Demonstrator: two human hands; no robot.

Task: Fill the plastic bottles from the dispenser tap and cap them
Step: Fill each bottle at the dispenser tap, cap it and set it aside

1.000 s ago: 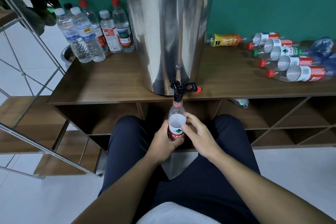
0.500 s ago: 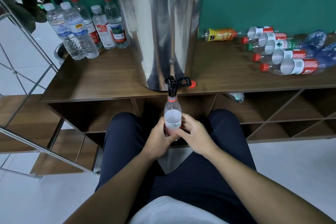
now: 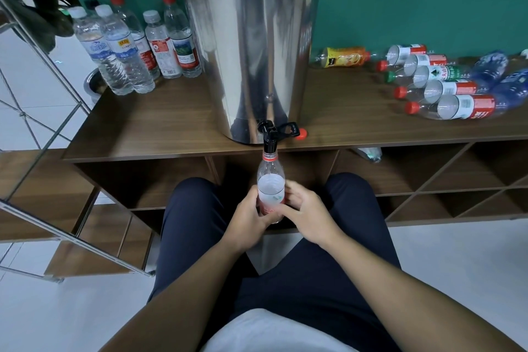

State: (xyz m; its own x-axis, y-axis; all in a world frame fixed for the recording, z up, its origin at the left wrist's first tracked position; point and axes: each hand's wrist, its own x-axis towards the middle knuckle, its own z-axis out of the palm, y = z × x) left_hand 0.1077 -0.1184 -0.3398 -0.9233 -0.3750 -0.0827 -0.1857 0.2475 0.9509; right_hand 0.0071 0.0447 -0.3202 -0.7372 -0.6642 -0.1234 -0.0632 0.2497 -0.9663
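Both your left hand (image 3: 251,216) and right hand (image 3: 304,213) wrap the water bottle (image 3: 271,190) at frame centre, keeping its mouth under the dispenser tap (image 3: 270,137) to catch water.

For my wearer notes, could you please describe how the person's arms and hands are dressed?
Both forearms are bare, with no sleeve in view. The left hand and right hand wear no gloves; no rings, watch or wristband show. Below are dark navy trousers and a white top.

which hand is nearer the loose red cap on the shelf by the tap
Right. The right hand grips the bottle on the red cap's side, below it; the left hand grips the bottle's far side.
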